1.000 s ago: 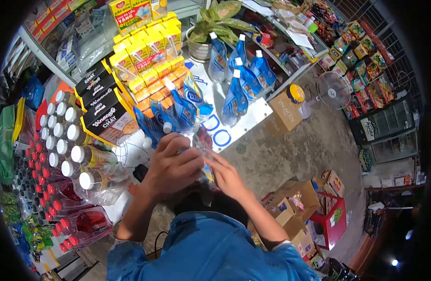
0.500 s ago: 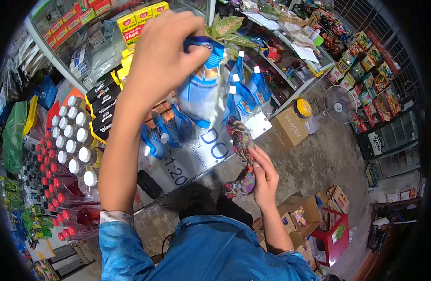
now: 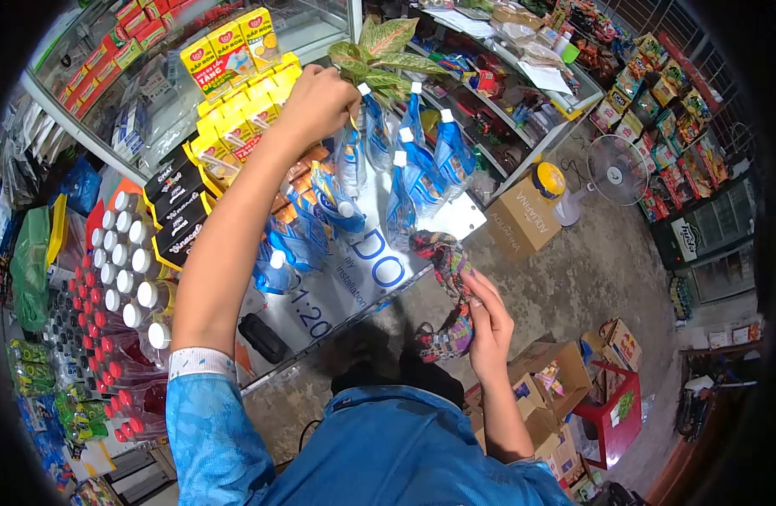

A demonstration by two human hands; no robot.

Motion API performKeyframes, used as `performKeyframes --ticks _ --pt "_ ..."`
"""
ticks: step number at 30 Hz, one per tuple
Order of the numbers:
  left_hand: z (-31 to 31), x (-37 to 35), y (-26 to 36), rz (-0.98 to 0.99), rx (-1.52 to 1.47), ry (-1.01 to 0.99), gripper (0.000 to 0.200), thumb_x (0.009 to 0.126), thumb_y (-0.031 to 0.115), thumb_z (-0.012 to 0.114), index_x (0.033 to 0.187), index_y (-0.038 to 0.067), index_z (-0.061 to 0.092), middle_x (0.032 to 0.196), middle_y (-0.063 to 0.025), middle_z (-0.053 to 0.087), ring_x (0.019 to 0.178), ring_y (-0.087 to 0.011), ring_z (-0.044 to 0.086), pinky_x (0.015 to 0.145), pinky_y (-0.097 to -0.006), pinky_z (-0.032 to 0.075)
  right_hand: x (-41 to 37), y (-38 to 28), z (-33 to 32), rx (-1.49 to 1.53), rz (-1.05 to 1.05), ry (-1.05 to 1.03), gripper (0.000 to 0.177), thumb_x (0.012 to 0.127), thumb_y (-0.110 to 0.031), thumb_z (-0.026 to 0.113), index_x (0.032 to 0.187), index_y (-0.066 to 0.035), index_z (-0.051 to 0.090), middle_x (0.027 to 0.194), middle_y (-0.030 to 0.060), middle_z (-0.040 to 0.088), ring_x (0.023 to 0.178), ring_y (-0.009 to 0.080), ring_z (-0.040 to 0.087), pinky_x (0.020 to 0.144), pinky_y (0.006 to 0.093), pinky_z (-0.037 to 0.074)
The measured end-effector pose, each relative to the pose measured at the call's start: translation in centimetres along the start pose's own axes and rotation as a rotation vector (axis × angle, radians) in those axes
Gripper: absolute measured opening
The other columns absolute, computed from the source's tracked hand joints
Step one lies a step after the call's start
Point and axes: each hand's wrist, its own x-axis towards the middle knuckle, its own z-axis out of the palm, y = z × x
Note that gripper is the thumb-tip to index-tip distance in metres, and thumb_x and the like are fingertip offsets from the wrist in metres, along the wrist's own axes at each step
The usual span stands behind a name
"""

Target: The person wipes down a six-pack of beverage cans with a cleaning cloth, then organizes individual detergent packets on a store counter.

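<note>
My left hand [image 3: 320, 103] reaches over the counter, its fingers closed at the top edge of a blue-and-clear pouch [image 3: 351, 162]. That pouch stands between two clusters of similar pouches. On its right are several blue spouted pouches [image 3: 423, 169] with white caps; on its left, more blue pouches [image 3: 297, 236] lean together beside orange packs. My right hand [image 3: 489, 325] is wrapped on a crumpled, multicoloured patterned cloth [image 3: 455, 282], held at the counter's front edge. Part of the left-hand grip is hidden behind the fingers.
Yellow boxes [image 3: 236, 118] and black boxes [image 3: 181, 202] stand left of the pouches, near white-capped bottles [image 3: 131, 261]. A dark case [image 3: 262, 337] lies at the counter's front edge. A leafy plant [image 3: 384, 51] is behind. A carton [image 3: 523, 221] and fan [image 3: 614, 173] stand right.
My left hand has lowered the pouch away from my face, down among the others on the counter. My right hand still holds the cloth, shifted slightly right in view.
</note>
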Motion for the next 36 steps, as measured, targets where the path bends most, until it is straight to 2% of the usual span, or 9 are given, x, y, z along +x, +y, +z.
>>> performKeyframes --ticks 8,12,16,22,29,31,32,34,36 --pt "-3.9 -2.2 2.2 0.052 -0.288 -0.083 0.023 0.077 0.007 0.07 0.099 0.008 0.074 0.104 -0.0107 0.071 0.106 -0.0337 0.065 0.097 -0.0464 0.05 0.4 0.3 0.2 -0.015 0.025 0.014 0.035 0.104 -0.008 0.051 0.134 0.0 0.069 0.147 0.0176 0.06 0.139 0.0255 0.053 0.118 0.0374 0.036" --pt "-6.6 -5.3 4.3 0.097 -0.472 -0.506 0.036 0.076 0.01 0.077 0.112 0.008 0.073 0.115 -0.013 0.07 0.112 -0.0368 0.064 0.101 -0.0454 0.051 0.7 0.5 0.8 -0.012 -0.026 0.036 0.038 0.102 -0.003 0.049 0.133 0.0 0.07 0.144 0.0197 0.063 0.135 0.028 0.058 0.115 0.0387 0.04" --pt "-4.7 -6.6 4.2 0.098 -0.236 -0.625 0.029 0.08 0.019 0.082 0.107 0.008 0.075 0.106 -0.0111 0.074 0.107 -0.0338 0.068 0.096 -0.0456 0.052 0.7 0.7 1.5 0.031 -0.009 0.012 0.035 0.105 -0.009 0.051 0.134 0.0 0.069 0.145 0.0171 0.061 0.138 0.0245 0.054 0.117 0.0369 0.037" --pt "-5.8 -7.3 3.7 0.203 -0.295 -0.294 0.02 0.092 0.024 0.072 0.101 0.006 0.072 0.096 -0.0149 0.071 0.096 -0.0379 0.068 0.083 -0.0468 0.054 -0.1 -0.4 2.0 0.004 0.001 0.047 0.035 0.105 -0.01 0.052 0.134 0.002 0.068 0.145 0.0163 0.062 0.138 0.0242 0.053 0.118 0.0365 0.036" --pt "-16.1 -8.6 8.3 0.025 -0.356 0.143 0.017 0.094 0.021 0.07 0.102 0.006 0.068 0.095 -0.0161 0.065 0.085 -0.0365 0.065 0.074 -0.044 0.052 -0.8 0.3 2.2 0.063 0.018 0.211 0.037 0.105 -0.01 0.053 0.138 0.003 0.065 0.144 0.0138 0.063 0.136 0.0221 0.055 0.118 0.0357 0.036" --pt "-16.2 -10.0 10.0 0.121 -0.082 0.591 0.017 0.094 0.021 0.071 0.099 0.006 0.067 0.085 -0.0172 0.064 0.076 -0.0364 0.065 0.069 -0.0439 0.05 -0.9 0.3 2.6 0.094 0.022 0.255 0.038 0.105 -0.009 0.053 0.138 0.003 0.065 0.144 0.0135 0.063 0.135 0.0216 0.055 0.117 0.0353 0.037" --pt "-16.9 -10.6 11.4 0.117 -0.086 0.587 0.017 0.094 0.021 0.071 0.099 0.006 0.067 0.085 -0.0172 0.064 0.076 -0.0364 0.065 0.069 -0.0439 0.05 -1.0 0.3 2.8 0.082 0.016 0.262 0.038 0.105 -0.009 0.052 0.139 0.003 0.064 0.144 0.0136 0.063 0.134 0.0211 0.056 0.117 0.035 0.038" --pt "-18.8 -11.3 14.4 -0.305 -0.273 0.121 0.017 0.094 0.021 0.072 0.096 0.006 0.065 0.073 -0.017 0.061 0.065 -0.0361 0.063 0.062 -0.0434 0.048 -1.4 0.2 3.4 0.063 0.027 0.268 0.038 0.105 -0.009 0.052 0.139 0.003 0.064 0.143 0.0137 0.063 0.133 0.0206 0.056 0.116 0.0348 0.038" --pt "-16.1 -12.9 16.5 -0.407 -0.462 0.101 0.021 0.096 0.022 0.07 0.088 0.004 0.061 0.065 -0.0175 0.058 0.061 -0.0381 0.061 0.057 -0.0444 0.045 -2.2 0.0 4.5 -0.002 -0.032 0.318 0.038 0.105 -0.008 0.051 0.139 0.003 0.064 0.144 0.0148 0.062 0.133 0.0212 0.056 0.116 0.0356 0.038"
